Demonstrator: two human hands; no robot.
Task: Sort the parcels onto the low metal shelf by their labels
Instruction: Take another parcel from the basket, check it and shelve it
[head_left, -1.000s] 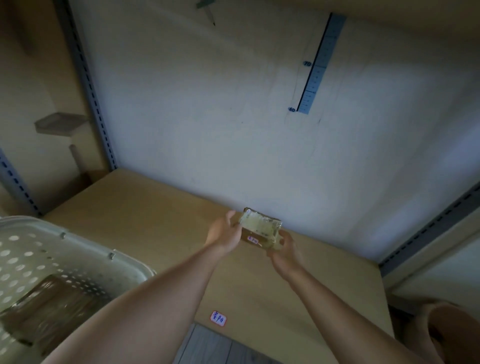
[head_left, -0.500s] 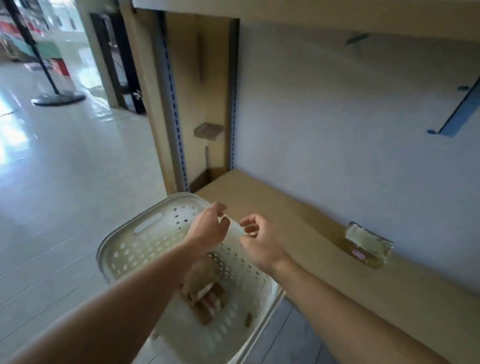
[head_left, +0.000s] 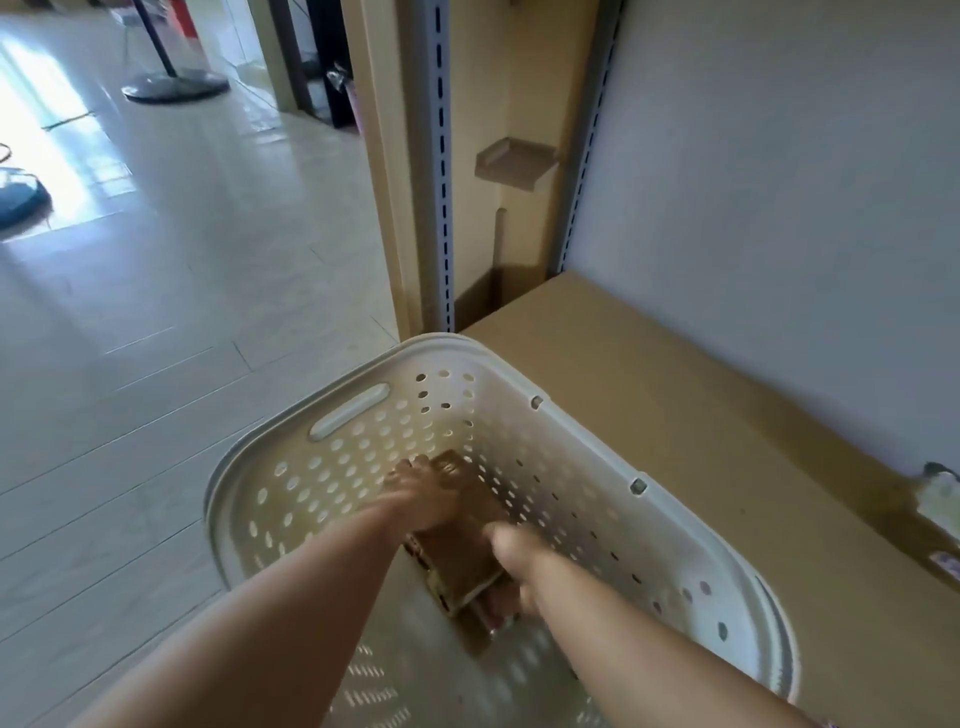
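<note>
A brown taped parcel lies at the bottom of a white perforated basket. Both my hands are down inside the basket. My left hand rests on the parcel's far left end, and my right hand grips its near right end. Motion blur hides the fingers. A second small parcel with a pale top stands on the cardboard-covered shelf board at the far right, against the white back wall, partly cut off by the frame edge.
A small label lies on the shelf board near its right edge. Slotted metal uprights frame the shelf's left end. Tiled floor spreads to the left, with a stand's round base far off.
My hands let go of the small parcel on the shelf, swung left, and dropped into the basket onto the brown parcel. My head turned left with them.
</note>
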